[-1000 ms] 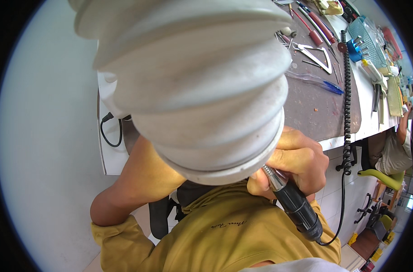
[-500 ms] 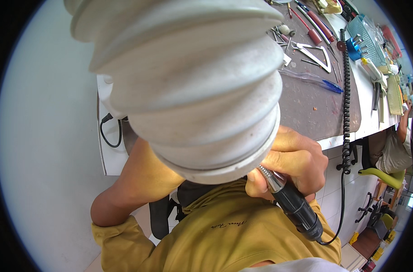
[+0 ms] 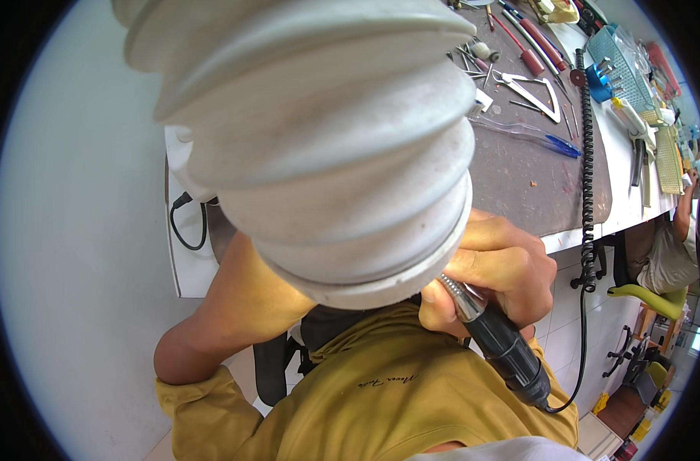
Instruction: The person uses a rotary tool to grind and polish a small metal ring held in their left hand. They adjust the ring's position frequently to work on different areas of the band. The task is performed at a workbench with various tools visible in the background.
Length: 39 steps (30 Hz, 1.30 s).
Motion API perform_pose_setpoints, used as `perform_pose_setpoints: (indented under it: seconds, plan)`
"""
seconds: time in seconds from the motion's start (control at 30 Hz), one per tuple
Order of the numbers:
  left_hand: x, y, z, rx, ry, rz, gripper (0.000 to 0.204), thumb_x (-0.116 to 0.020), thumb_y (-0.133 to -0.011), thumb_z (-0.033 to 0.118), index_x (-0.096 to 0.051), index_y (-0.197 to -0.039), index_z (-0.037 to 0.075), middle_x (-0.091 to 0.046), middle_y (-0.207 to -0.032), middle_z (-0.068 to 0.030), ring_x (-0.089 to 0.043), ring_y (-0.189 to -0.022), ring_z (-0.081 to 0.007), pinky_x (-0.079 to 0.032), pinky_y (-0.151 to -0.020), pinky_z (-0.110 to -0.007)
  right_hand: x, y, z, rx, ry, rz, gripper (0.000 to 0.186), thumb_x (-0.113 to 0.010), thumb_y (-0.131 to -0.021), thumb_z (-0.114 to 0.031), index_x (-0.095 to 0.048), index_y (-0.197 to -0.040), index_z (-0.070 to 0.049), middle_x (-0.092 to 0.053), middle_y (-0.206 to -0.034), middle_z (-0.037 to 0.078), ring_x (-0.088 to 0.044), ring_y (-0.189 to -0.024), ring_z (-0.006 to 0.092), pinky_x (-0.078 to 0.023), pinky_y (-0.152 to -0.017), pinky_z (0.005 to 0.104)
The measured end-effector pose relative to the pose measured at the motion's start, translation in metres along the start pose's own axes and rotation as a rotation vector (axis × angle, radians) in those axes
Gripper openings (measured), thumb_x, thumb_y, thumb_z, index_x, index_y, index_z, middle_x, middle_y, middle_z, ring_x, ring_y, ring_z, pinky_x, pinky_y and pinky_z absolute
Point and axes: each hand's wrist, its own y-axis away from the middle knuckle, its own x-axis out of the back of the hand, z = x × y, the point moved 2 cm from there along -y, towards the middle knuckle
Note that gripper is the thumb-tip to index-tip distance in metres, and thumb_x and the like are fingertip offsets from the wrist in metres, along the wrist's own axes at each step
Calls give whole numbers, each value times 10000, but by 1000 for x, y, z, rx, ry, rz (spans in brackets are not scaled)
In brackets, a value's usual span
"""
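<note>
A large off-white ribbed hose or lamp shade point(image 3: 327, 154) fills the middle and hides whatever lies under its rim. My right hand point(image 3: 496, 269) is closed around a black rotary handpiece point(image 3: 503, 349) with a knurled metal nose; its tip disappears behind the rim, and a cord leads from its rear. My left forearm point(image 3: 234, 307) rises from the lower left under the same rim, lit yellow at the wrist; my left hand's fingers are hidden there.
On the brown mat point(image 3: 550, 196) lie white calipers point(image 3: 550, 100), a blue pen point(image 3: 561, 146) and several tools. A coiled cable point(image 3: 587, 169) hangs over the bench edge, near baskets point(image 3: 626, 69). A co-worker point(image 3: 665, 253) sits at right; a wall point(image 3: 73, 230) is at left.
The ribbed piece has shifted slightly left and up, uncovering a little more of the tools behind it. My right hand and the handpiece have moved only very slightly.
</note>
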Motion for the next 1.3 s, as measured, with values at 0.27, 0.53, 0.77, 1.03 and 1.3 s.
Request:
perform_pose_setpoints:
  seconds: [0.27,0.53,0.77,1.03,1.3]
  plan:
    - [-1,0,1,-11,-25,-4,261,-722,-932,40,-677,-1180,-29,-690,-1050,-74,-670,-977,-144,-545,-871,-293,-1,1,1,41,7,-6,254,-853,-733,-25,-689,-926,-18,-716,-790,124,-775,-874,345,-653,-689,362]
    - [0,-2,4,-20,-44,-4,262,-717,-943,55,-672,-1184,-38,-695,-1082,-96,-684,-960,-159,-562,-850,-299,-2,1,-3,-35,-5,-13,243,-850,-736,-23,-691,-920,-19,-715,-791,126,-775,-867,344,-655,-702,372]
    - [0,-2,2,-30,-63,11,282,-698,-961,61,-642,-1208,-63,-685,-1118,-127,-697,-997,-190,-600,-887,-323,-2,5,1,-14,-10,13,237,-852,-744,-33,-687,-914,-14,-719,-797,141,-776,-873,344,-650,-698,363]
    - [-2,-3,6,-25,-44,15,272,-686,-965,57,-644,-1205,-63,-689,-1101,-144,-709,-960,-185,-612,-862,-304,1,3,4,57,18,-4,252,-860,-741,-53,-691,-921,-7,-729,-827,166,-777,-880,345,-644,-671,354]
    - [-1,-2,6,20,-36,-24,275,-673,-982,84,-642,-1218,-55,-698,-996,-124,-690,-893,-150,-584,-818,-276,1,5,4,42,23,13,251,-859,-742,-66,-698,-926,-9,-726,-824,170,-777,-874,344,-643,-666,350]
